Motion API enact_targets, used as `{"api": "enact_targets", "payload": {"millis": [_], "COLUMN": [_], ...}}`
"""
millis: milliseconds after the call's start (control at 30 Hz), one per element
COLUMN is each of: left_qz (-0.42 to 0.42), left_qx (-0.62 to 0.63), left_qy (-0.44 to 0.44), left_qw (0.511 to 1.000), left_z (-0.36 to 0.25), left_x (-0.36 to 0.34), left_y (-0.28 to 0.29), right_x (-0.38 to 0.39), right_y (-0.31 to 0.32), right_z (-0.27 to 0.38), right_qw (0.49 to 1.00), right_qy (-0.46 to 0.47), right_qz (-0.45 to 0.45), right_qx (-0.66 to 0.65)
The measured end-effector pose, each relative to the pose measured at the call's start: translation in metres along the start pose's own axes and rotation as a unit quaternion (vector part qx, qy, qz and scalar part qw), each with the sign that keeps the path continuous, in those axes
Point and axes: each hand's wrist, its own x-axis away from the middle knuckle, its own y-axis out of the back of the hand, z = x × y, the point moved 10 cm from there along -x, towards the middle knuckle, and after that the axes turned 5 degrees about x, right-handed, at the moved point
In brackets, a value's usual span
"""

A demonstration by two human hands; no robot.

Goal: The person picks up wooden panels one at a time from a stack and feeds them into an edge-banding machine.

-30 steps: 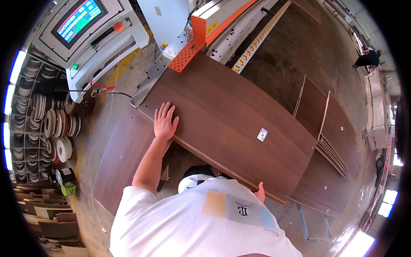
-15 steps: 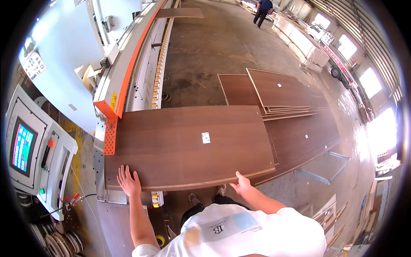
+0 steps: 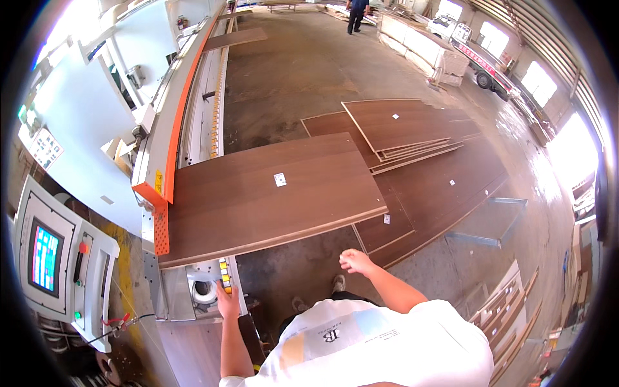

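A wide brown wood-grain panel (image 3: 258,213) with a small white label lies on the feed side of a long machine, its left edge beside the orange guard (image 3: 162,232). Below its front edge, my left hand (image 3: 227,303) is at the end of the strip of yellow rollers (image 3: 225,274), fingers stretched forward and holding nothing I can see. My right hand (image 3: 357,262) hangs in the air in front of the panel's near right corner, apart from it. Its fingers are loosely bent with nothing between them.
A control console (image 3: 48,258) with a lit screen stands at the left. To the right lie several stacked brown panels (image 3: 445,193) near a metal frame (image 3: 474,239). A white tape roll (image 3: 204,293) sits by the machine's end. Far back, a person (image 3: 356,13) stands near pale stacked boards (image 3: 419,48).
Both hands have come off the panel: the left moved down to the rollers, the right drew back from the edge. The view has shifted, and the panel appears farther forward along the machine.
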Motion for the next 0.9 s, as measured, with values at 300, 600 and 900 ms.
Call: {"api": "enact_targets", "payload": {"millis": [300, 600, 900], "left_qz": [0.209, 0.209, 0.236], "left_qx": [0.326, 0.36, 0.321], "left_qy": [0.343, 0.319, 0.319], "left_qw": [0.856, 0.851, 0.86], "left_z": [0.05, 0.038, -0.013], "left_x": [0.025, 0.049, 0.068], "left_y": [-0.043, -0.077, -0.122], "right_x": [0.089, 0.144, 0.125], "right_y": [0.064, 0.089, 0.095], "right_z": [-0.191, -0.285, -0.26], "right_qw": [0.958, 0.944, 0.978], "right_qy": [-0.032, 0.06, -0.022], "right_qz": [-0.061, -0.106, -0.187], "right_qx": [0.28, 0.308, 0.087]}}
